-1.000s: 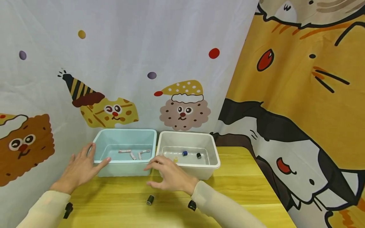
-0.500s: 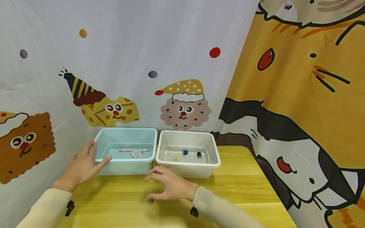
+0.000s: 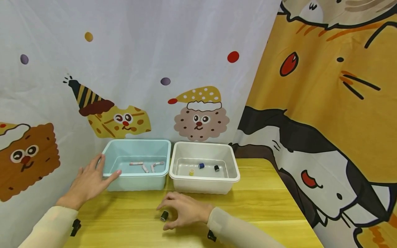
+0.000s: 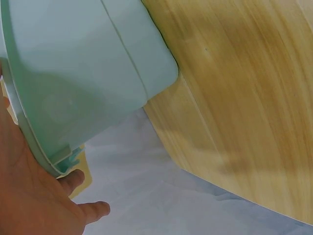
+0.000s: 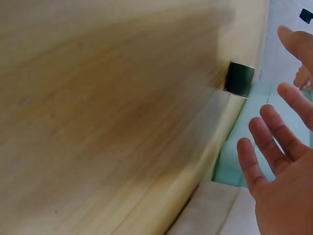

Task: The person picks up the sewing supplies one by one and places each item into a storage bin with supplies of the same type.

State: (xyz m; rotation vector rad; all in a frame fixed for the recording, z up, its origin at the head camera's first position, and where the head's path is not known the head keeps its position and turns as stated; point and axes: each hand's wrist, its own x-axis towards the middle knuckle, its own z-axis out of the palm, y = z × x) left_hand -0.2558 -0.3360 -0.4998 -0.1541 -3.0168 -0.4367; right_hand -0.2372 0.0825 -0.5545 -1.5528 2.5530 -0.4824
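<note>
A dark green thread spool (image 3: 164,216) lies on its side on the wooden table. My right hand (image 3: 186,210) hovers over it, thumb and fingers spread to either side. In the right wrist view a gap shows between the fingertips and the spool (image 5: 239,79). My left hand (image 3: 88,182) lies along the left front corner of the light blue bin (image 3: 136,183), fingers extended, touching its rim. In the left wrist view the hand (image 4: 39,196) is beside the bin's rim, with part of it cut off by the frame.
Right of the blue bin stands a white bin (image 3: 203,187) holding a blue spool (image 3: 201,166), a black spool (image 3: 216,168) and a small yellow spool (image 3: 191,172). Several pale strips (image 3: 136,163) lie in the blue bin. A printed curtain (image 3: 198,41) hangs behind the table (image 3: 254,206).
My right hand has come down and toward me, away from the bins, to the green spool, which its thumb partly hid half a second ago. The left hand has stayed in place.
</note>
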